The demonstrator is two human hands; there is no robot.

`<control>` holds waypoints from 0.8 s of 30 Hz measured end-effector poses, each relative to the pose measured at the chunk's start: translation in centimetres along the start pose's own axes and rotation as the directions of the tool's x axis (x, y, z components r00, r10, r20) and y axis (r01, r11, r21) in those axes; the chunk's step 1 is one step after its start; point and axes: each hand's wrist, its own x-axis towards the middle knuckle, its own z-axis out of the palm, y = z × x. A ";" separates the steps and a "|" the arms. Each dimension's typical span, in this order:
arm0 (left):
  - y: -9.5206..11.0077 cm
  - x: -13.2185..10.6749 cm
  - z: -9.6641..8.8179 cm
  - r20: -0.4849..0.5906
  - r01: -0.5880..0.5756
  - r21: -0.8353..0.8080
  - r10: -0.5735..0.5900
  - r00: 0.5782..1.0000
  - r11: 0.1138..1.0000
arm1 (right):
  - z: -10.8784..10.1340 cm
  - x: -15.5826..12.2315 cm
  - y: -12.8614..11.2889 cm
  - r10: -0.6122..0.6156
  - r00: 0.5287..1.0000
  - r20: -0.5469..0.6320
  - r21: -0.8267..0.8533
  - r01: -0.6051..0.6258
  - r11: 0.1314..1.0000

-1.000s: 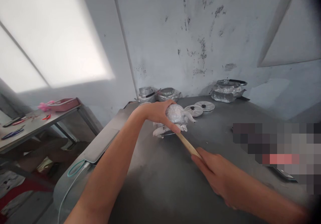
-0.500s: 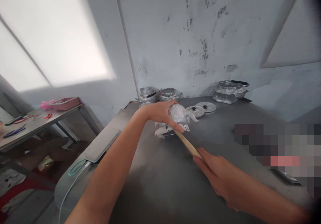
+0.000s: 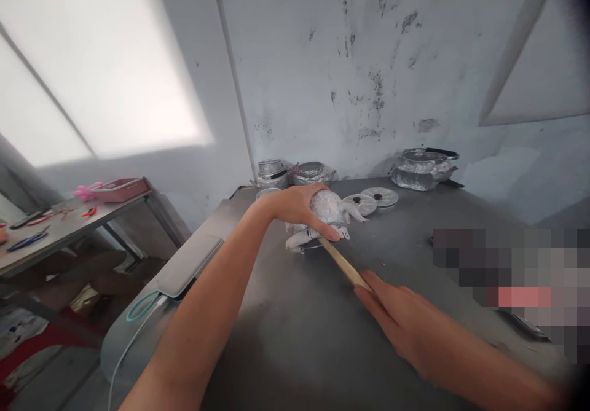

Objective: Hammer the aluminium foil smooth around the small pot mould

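My left hand (image 3: pixel 297 207) is closed over a crinkled, foil-wrapped round thing (image 3: pixel 328 207) near the middle of the grey metal table (image 3: pixel 295 337). That bundle sits on a small metal dish (image 3: pixel 308 244) with pale strips hanging from it. My right hand (image 3: pixel 401 325) grips the near end of a light wooden stick (image 3: pixel 343 265). The stick's far end reaches under my left fingers to the bundle.
Two flat lids with black knobs (image 3: pixel 371 199) lie just behind the bundle. Foil-covered pots (image 3: pixel 295 173) and a pan (image 3: pixel 424 168) stand along the stained back wall. A phone on a teal cable (image 3: pixel 188 266) rests at the table's left edge. A side table with tools (image 3: pixel 59 227) stands left.
Almost nothing differs. Both hands keep their hold, and the view has shifted very slightly.
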 end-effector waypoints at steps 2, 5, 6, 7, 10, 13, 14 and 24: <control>0.0 0.0 0.0 0.002 0.008 0.001 -0.008 1.000 1.000 | 0.1 0.1 0.0 0.011 0.999 0.043 0.025 -0.012 1.000; -0.1 0.0 0.0 0.000 0.013 0.001 -0.013 1.000 1.000 | 0.0 0.1 -0.1 0.017 0.998 0.063 0.058 -0.021 0.998; -0.1 0.0 0.0 -0.001 0.012 0.002 -0.012 1.000 1.000 | -0.1 0.0 -0.2 0.014 0.999 0.052 0.064 -0.017 0.998; -0.1 0.0 0.0 0.001 0.011 0.004 -0.011 1.000 1.000 | -0.1 -0.1 -0.2 0.010 0.999 0.039 0.068 -0.013 0.998; 0.0 0.0 0.0 0.008 0.007 0.003 -0.007 1.000 1.000 | -0.2 -0.3 -0.3 0.014 1.000 0.018 0.050 -0.015 0.999; 0.2 0.0 0.0 0.015 0.020 -0.005 -0.019 1.000 1.000 | 0.0 -0.3 -0.4 0.029 0.999 0.025 0.012 -0.029 0.999; 0.2 0.0 0.0 0.013 0.022 -0.008 -0.022 1.000 1.000 | 0.1 -0.3 -0.4 0.029 0.999 0.026 0.009 -0.030 1.000; -0.1 0.1 0.1 -0.001 0.021 0.001 -0.021 1.000 1.000 | 0.1 -0.8 -1.0 0.060 0.998 -0.013 -0.012 -0.060 0.998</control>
